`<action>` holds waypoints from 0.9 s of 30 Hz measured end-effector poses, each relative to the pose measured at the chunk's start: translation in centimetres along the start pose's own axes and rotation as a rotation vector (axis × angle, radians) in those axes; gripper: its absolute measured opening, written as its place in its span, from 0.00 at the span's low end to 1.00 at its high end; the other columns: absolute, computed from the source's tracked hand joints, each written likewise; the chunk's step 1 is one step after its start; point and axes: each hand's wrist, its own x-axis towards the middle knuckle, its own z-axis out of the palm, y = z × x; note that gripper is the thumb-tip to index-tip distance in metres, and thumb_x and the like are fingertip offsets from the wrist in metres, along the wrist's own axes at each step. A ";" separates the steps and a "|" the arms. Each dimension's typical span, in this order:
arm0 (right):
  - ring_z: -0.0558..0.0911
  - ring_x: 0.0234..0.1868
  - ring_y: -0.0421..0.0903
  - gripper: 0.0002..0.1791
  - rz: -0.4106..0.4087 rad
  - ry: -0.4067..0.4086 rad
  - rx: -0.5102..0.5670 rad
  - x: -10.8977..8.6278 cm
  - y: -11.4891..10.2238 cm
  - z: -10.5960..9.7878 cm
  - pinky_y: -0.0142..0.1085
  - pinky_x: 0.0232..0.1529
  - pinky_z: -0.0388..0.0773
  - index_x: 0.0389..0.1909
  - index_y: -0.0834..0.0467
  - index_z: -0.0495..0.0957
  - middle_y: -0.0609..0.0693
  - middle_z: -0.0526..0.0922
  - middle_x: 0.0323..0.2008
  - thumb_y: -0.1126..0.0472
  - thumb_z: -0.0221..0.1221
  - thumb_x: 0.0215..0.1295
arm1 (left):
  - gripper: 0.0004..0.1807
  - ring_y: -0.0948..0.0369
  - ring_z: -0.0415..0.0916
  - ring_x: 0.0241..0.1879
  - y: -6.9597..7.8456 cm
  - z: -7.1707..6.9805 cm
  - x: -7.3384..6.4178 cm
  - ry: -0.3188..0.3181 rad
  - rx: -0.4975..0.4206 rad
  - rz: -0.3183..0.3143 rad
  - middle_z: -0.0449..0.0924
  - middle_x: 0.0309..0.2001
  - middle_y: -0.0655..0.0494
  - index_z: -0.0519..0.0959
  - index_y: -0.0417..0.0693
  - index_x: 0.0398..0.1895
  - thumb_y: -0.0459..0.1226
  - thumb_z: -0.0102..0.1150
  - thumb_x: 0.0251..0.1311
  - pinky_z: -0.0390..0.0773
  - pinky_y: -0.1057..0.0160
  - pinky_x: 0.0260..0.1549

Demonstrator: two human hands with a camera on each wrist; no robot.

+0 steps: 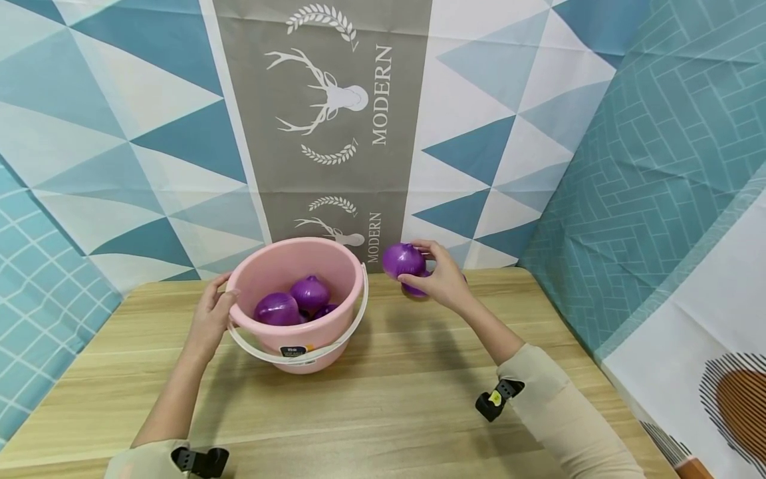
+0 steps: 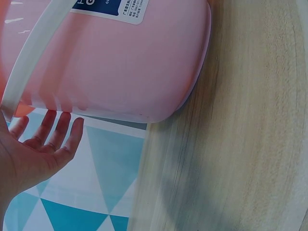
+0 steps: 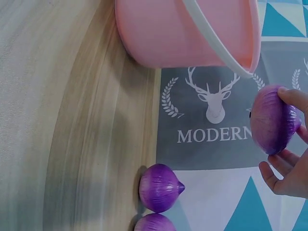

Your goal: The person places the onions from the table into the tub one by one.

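A pink bucket [image 1: 326,336] with a white handle [image 1: 359,318] stands left of centre, several purple onions [image 1: 276,309] inside it. My left hand [image 1: 211,311] holds the bucket's left rim; in the left wrist view its fingers [image 2: 60,132] touch the outer wall, the thumb out of sight there. Right of the bucket, my right hand [image 1: 439,276] grips a purple onion [image 1: 403,260] between thumb and fingers, lifted off the table. The right wrist view shows this held onion [image 3: 272,120] too, and two more onions on the table, one whole onion [image 3: 161,187] beside a partly cut-off onion [image 3: 155,224].
The wood-grain table [image 1: 383,412] ends at the back against a hanging cloth [image 1: 323,173] with deer prints and triangles. A teal patterned cloth [image 1: 664,173] closes off the right side, and a blue tiled surface [image 1: 42,293] lies at the left.
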 end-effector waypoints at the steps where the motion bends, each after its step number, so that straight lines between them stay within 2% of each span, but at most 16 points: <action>1: 0.73 0.56 0.55 0.37 -0.002 -0.002 0.004 0.0 -0.1 0.0 0.55 0.54 0.75 0.59 0.53 0.68 0.54 0.72 0.56 0.54 0.71 0.47 | 0.28 0.74 0.77 0.32 0.0 0.0 0.0 -0.001 -0.001 0.003 0.72 0.38 0.75 0.54 0.42 0.69 0.44 0.41 0.69 0.81 0.73 0.28; 14: 0.73 0.56 0.53 0.37 -0.068 -0.020 -0.009 0.4 -2.3 0.6 0.49 0.53 0.77 0.60 0.55 0.68 0.54 0.72 0.57 0.54 0.71 0.48 | 0.28 0.74 0.77 0.33 -0.1 0.0 -0.2 -0.009 -0.013 0.012 0.71 0.40 0.72 0.55 0.43 0.69 0.44 0.42 0.69 0.81 0.72 0.28; 21: 0.73 0.55 0.53 0.37 -0.101 -0.032 0.024 0.8 -3.3 1.1 0.45 0.47 0.80 0.60 0.56 0.68 0.55 0.72 0.57 0.56 0.71 0.48 | 0.29 0.74 0.77 0.32 0.0 0.0 -0.1 -0.003 0.002 0.009 0.71 0.39 0.74 0.54 0.42 0.69 0.44 0.41 0.69 0.81 0.73 0.28; 27: 0.74 0.54 0.52 0.38 -0.124 -0.048 0.014 1.1 -3.9 1.5 0.48 0.53 0.76 0.60 0.56 0.67 0.54 0.73 0.56 0.55 0.71 0.48 | 0.27 0.74 0.77 0.32 -0.1 0.0 0.0 -0.009 -0.049 0.009 0.73 0.38 0.76 0.54 0.42 0.68 0.42 0.41 0.69 0.81 0.73 0.27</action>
